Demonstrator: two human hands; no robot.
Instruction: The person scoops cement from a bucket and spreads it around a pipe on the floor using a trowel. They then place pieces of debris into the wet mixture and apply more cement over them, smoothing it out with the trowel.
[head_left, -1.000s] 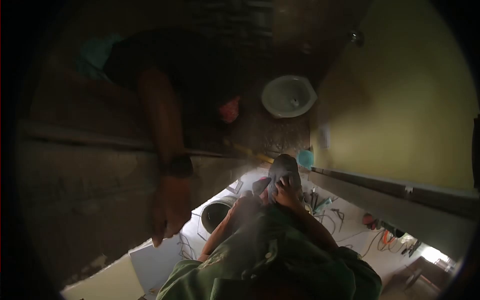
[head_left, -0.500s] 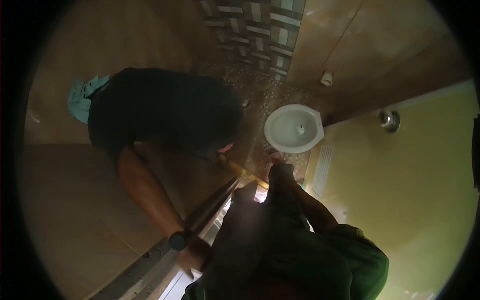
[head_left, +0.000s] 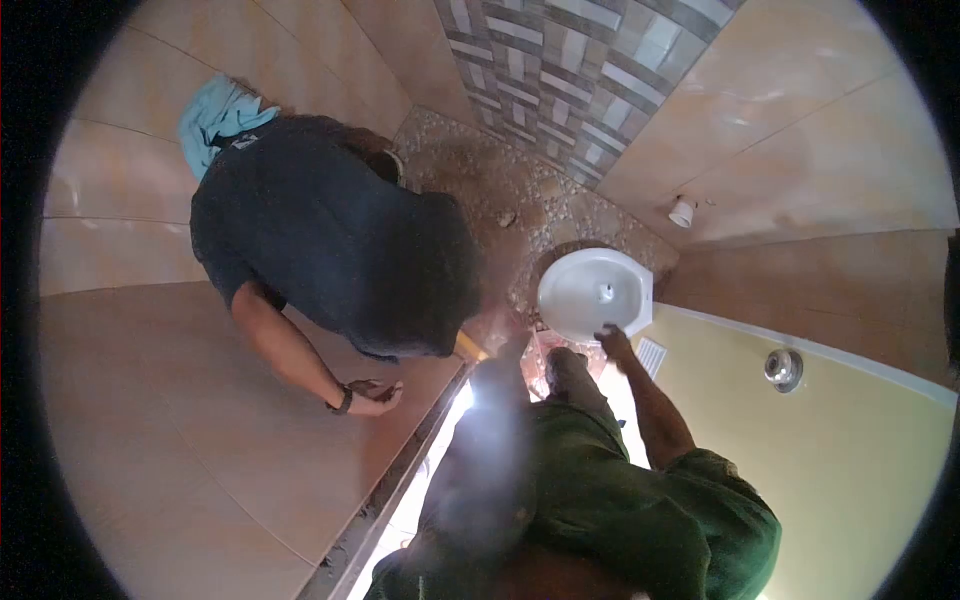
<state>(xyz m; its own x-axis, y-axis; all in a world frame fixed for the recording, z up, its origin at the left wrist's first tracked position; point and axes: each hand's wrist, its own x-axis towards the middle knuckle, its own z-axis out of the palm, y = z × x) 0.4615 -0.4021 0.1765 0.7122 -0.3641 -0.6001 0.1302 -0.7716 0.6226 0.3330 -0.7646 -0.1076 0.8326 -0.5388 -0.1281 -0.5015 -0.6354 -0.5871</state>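
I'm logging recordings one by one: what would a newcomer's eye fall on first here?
Probably the white bowl, right of the middle, with the wearer's right hand by its lower rim. Next, the co-worker bent over at the left, a light blue cloth behind them. Then the grey-and-white patterned tiles along the top.

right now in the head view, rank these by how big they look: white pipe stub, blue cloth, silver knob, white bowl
1. White bowl
2. Blue cloth
3. Silver knob
4. White pipe stub

The knob may sit nearer the camera, so its true size is unsure.
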